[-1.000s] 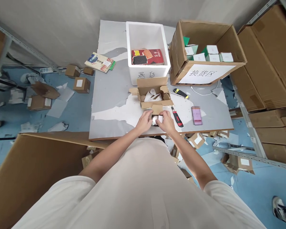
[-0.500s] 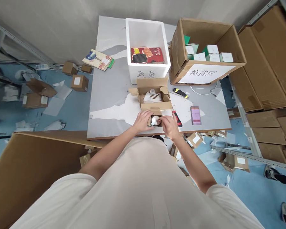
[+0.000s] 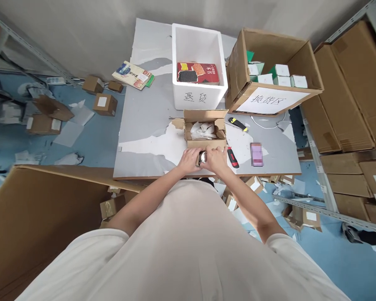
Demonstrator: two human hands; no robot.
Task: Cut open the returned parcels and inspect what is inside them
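Observation:
My left hand (image 3: 190, 159) and my right hand (image 3: 216, 159) meet at the table's near edge, both closed around a small shiny round object (image 3: 202, 158) that shows between them. Just beyond the hands sits an open cardboard box (image 3: 203, 130) with white crumpled packing inside. A red-and-black utility knife (image 3: 231, 157) lies right of my right hand.
On the grey table (image 3: 144, 125) stand a white foam box (image 3: 198, 67) with a red package and a large carton (image 3: 269, 71) of small white-green boxes. A yellow-black knife (image 3: 237, 123), a pink phone (image 3: 256, 153) and booklets (image 3: 133, 75) lie around. A big carton (image 3: 40, 217) stands left; small boxes litter the floor.
The small box's front flap, raised over the object before, is now folded down. My hands closed tighter around the shiny object. The view shifted slightly.

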